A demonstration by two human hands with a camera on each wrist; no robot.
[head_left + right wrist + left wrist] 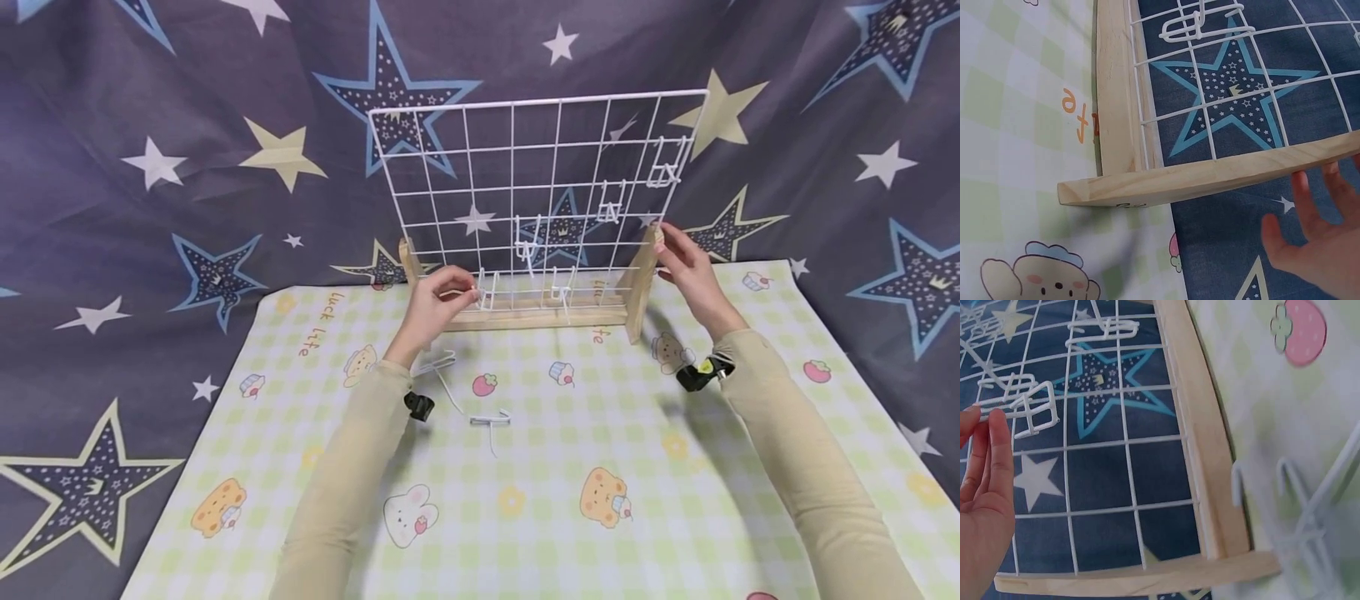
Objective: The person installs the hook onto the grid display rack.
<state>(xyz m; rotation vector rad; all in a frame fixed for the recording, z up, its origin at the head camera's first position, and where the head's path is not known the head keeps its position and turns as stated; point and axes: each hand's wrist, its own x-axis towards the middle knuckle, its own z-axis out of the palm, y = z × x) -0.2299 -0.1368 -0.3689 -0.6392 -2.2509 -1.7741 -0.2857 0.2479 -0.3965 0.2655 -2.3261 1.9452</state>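
Note:
A white wire grid panel (534, 150) stands in a wooden base (540, 318) with a post at each side. With thumb and fingertips my left hand (438, 304) pinches a white wire hook (1038, 409) at the lower left of the grid. The fingertips of my right hand (1322, 234) touch the outer edge of the right wooden post (1229, 178); its thumb stands apart from the wood. Several more hooks hang on the grid in a diagonal, among them a middle hook (527, 248) and an upper right hook (663, 173).
Two loose wire hooks lie on the checked tablecloth (540, 467): one hook (491, 420) in front of the base, another hook (448, 385) beside my left wrist. A dark star-patterned curtain (225, 100) hangs behind the grid.

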